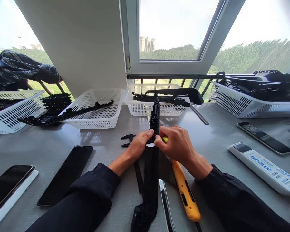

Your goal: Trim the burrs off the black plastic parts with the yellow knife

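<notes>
A long black plastic part (151,174) points away from me over the table, its ribbed end raised and its wider end near the front edge. My left hand (138,145) grips it from the left, thumb on top. Pressed close against the part's other side is my right hand (177,143), closed around a small yellow-green object (165,139); most of that object is hidden, so its kind does not show. A white sliver (150,145) lies across the part between the hands. Black calipers (138,177) are partly covered by my left hand and the part.
An orange corded handheld tool (186,190) and a silver-edged strip (166,204) lie right of the part. White baskets (99,124) with black parts line the back. Phones (66,175), a white device (263,167) and a metal ruler (199,114) lie around. A person's plaid sleeve (16,66) shows far left.
</notes>
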`<state>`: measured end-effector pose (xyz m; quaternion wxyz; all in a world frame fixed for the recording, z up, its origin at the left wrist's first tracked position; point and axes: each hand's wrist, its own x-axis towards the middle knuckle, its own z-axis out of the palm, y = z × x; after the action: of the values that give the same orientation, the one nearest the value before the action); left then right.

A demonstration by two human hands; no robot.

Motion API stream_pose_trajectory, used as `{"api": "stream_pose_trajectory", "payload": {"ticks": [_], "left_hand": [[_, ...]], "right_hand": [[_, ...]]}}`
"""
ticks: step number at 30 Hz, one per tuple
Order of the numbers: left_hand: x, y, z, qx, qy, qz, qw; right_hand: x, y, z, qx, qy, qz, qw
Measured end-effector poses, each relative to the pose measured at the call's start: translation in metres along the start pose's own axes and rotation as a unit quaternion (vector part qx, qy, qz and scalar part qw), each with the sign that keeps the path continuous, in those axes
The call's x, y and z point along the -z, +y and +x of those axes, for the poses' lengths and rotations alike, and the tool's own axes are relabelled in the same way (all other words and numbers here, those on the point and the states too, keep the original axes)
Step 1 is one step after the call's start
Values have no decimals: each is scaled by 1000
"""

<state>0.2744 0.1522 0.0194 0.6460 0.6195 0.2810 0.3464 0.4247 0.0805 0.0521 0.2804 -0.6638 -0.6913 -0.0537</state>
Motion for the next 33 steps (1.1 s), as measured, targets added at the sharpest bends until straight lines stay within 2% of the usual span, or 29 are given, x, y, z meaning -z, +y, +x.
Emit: {"api": "stream_pose_trajectory", "payload": {"ticks": [13,20,23,27,33], "left_hand": [[0,6,-3,14,-26,17,999],[-2,3,-2,5,-12,-19,1000],[-1,2,0,22,22,-45,999],[-1,3,-1,5,80,-56,995],[-2,7,-7,34,53,-64,996]], "right_hand": [[9,-2,2,-9,-40,-26,999],[8,-3,2,10,-53,-19,998],[6,-6,0,9,-75,-22,997],[1,-7,-1,-33,-68,-30,997],[-1,4,4,-126,-44,-40,990]]}}
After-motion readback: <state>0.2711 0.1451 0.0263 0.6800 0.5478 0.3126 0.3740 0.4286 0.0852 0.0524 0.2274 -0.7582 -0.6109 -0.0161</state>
